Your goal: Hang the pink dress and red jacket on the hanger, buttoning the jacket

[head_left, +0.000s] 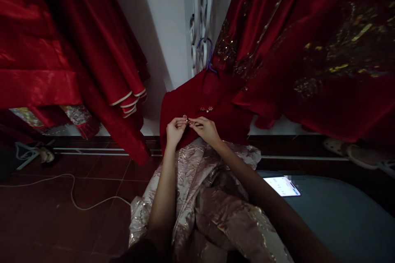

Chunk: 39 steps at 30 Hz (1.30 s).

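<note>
A dark red garment (pixel 182 100) hangs from a purple hanger (pixel 211 55) in front of me. On its front, a small jewelled clasp (pixel 206 109) with a pearl-like bead sits just above my hands. Lower down, my left hand (pixel 175 132) and my right hand (pixel 208 130) meet, fingertips pinched on a second jewelled clasp (pixel 186 118). Its ends show between my fingers, though its middle is partly hidden, and whether its halves are joined cannot be made out. A shiny pinkish-silver brocade cloth (pixel 188 168) lies beneath my forearms.
Red garments (pixel 111 41) hang on the left, and a red dress with gold sequins (pixel 308 53) on the right. A lit phone (pixel 281 186) rests on a grey-green seat (pixel 345 213). A white cable (pixel 74 189) crosses the tiled floor. Shoes (pixel 335 146) stand at the right.
</note>
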{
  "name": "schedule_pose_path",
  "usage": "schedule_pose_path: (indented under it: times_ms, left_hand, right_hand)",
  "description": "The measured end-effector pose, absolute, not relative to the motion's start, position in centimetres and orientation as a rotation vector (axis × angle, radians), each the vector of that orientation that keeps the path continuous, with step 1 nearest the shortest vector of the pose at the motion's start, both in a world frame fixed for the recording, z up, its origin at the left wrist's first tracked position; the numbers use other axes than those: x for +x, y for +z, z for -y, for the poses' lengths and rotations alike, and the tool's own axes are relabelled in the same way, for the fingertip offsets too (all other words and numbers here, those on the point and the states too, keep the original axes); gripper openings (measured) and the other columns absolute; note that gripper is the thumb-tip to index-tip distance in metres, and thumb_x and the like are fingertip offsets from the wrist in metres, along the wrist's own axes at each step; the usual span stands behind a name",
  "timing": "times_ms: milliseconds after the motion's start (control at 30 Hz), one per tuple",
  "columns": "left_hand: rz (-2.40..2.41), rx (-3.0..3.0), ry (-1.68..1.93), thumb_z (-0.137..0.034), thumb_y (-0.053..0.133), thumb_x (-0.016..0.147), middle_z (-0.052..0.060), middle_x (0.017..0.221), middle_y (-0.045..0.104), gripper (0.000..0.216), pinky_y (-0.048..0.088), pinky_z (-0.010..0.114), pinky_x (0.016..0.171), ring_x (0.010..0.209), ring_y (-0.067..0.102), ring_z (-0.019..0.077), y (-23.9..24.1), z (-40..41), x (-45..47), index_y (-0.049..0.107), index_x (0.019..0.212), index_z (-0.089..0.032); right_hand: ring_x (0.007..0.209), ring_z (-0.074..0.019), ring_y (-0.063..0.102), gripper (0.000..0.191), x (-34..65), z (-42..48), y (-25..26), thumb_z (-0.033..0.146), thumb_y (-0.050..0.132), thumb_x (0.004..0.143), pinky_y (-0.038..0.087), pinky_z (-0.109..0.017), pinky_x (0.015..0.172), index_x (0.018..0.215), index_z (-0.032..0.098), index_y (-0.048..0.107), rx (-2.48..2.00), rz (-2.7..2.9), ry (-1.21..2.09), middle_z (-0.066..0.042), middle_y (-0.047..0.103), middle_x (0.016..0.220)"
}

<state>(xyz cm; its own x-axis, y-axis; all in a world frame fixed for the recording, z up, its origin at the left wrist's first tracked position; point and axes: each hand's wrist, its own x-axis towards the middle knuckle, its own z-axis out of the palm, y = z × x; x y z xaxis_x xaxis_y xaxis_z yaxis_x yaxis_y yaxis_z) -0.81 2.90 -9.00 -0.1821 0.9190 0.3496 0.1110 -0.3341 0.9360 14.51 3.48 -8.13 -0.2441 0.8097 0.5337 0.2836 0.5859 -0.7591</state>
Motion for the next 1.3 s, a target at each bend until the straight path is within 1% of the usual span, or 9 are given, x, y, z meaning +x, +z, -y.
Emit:
schedule_pose_path:
  times_ms: [333, 533, 700, 800, 900, 1033, 1133, 1200, 1300]
  left_hand:
    - [-1.155, 1.381, 1.626, -0.02, 0.068, 0.066, 0.01, 0.088, 0.071, 0.023, 0.054, 0.03, 0.08, 0.077, 0.067, 0.0137, -9.3, -3.0, -0.4, 0.067, 0.086, -0.01]
    - [-1.282, 1.468, 1.665, -0.022, 0.066, 0.07, 0.009, 0.09, 0.071, 0.022, 0.055, 0.03, 0.078, 0.076, 0.067, 0.0147, -9.4, -2.5, -0.2, 0.069, 0.089, -0.012]
    - [-1.226, 1.483, 1.616, -0.023, 0.066, 0.069, 0.009, 0.089, 0.071, 0.021, 0.054, 0.029, 0.078, 0.078, 0.067, 0.0156, -9.9, -2.8, -0.4, 0.068, 0.087, -0.011]
    - [-1.181, 1.468, 1.595, -0.02, 0.064, 0.07, 0.01, 0.09, 0.071, 0.02, 0.054, 0.028, 0.079, 0.08, 0.067, 0.0148, -10.1, -3.2, -0.7, 0.066, 0.087, -0.011]
    - [-1.288, 1.516, 1.563, -0.013, 0.056, 0.074, 0.008, 0.092, 0.07, 0.019, 0.053, 0.027, 0.078, 0.08, 0.066, 0.013, -10.2, -3.2, -1.5, 0.064, 0.091, -0.013]
    - [-1.585, 1.761, 1.237, -0.007, 0.052, 0.073, 0.004, 0.093, 0.07, 0.022, 0.049, 0.029, 0.085, 0.088, 0.065, 0.0149, -10.0, -2.3, -3.2, 0.065, 0.088, -0.018]
    - [-1.626, 1.928, 0.923, -0.009, 0.058, 0.069, 0.004, 0.095, 0.069, 0.032, 0.049, 0.027, 0.082, 0.086, 0.064, 0.0159, -10.0, -1.6, -4.2, 0.064, 0.099, -0.021]
    - [-1.592, 2.03, 0.795, -0.014, 0.062, 0.067, 0.004, 0.098, 0.067, 0.04, 0.049, 0.026, 0.077, 0.083, 0.064, 0.0154, -10.0, -1.3, -4.4, 0.061, 0.106, -0.022]
    - [-1.531, 2.142, 0.692, -0.02, 0.064, 0.067, 0.003, 0.093, 0.066, 0.032, 0.047, 0.023, 0.073, 0.08, 0.062, 0.014, -10.1, -1.2, -4.3, 0.062, 0.098, -0.02]
  right_hand:
    - [0.076, -0.0113, 0.063, 0.03, 14.1, -4.2, -8.4, 0.027, 0.055, 0.083, 0.058, -0.023, 0.067, 0.11, 0.021, 0.067, -0.901, 1.849, 0.518, -0.005, 0.059, 0.091]
    - [0.077, -0.0128, 0.063, 0.026, 13.9, -3.9, -7.9, 0.026, 0.049, 0.086, 0.056, -0.022, 0.064, 0.104, 0.021, 0.067, -0.934, 1.876, 0.45, -0.006, 0.06, 0.093]
    - [0.079, -0.0135, 0.063, 0.022, 13.7, -4.0, -7.7, 0.024, 0.047, 0.087, 0.055, -0.024, 0.067, 0.1, 0.018, 0.064, -0.942, 1.886, 0.438, -0.007, 0.062, 0.096]
    - [0.081, -0.0139, 0.063, 0.023, 13.6, -4.0, -7.5, 0.025, 0.049, 0.086, 0.055, -0.025, 0.067, 0.105, 0.018, 0.06, -0.961, 1.869, 0.48, -0.007, 0.063, 0.099]
    - [0.079, -0.0132, 0.066, 0.028, 14.8, -3.5, -7.0, 0.026, 0.048, 0.087, 0.056, -0.026, 0.069, 0.113, 0.018, 0.055, -0.958, 1.877, 0.696, -0.006, 0.065, 0.094]
    - [0.073, -0.0129, 0.068, 0.025, 19.3, -2.2, -5.9, 0.031, 0.048, 0.087, 0.057, -0.025, 0.066, 0.103, 0.016, 0.06, -1.071, 1.909, 0.956, -0.008, 0.069, 0.093]
    - [0.067, -0.0132, 0.068, 0.022, 23.5, -1.7, -5.1, 0.03, 0.053, 0.083, 0.055, -0.022, 0.06, 0.097, 0.016, 0.066, -1.28, 2.106, 0.924, -0.006, 0.071, 0.083]
    - [0.066, -0.0129, 0.068, 0.023, 25.5, -1.8, -4.9, 0.029, 0.052, 0.083, 0.054, -0.021, 0.056, 0.095, 0.017, 0.068, -1.391, 2.166, 0.923, -0.005, 0.072, 0.089]
    - [0.064, -0.0126, 0.067, 0.028, 26.3, -2.2, -5.2, 0.03, 0.05, 0.083, 0.053, -0.021, 0.054, 0.101, 0.019, 0.068, -1.463, 2.241, 0.926, -0.005, 0.071, 0.094]
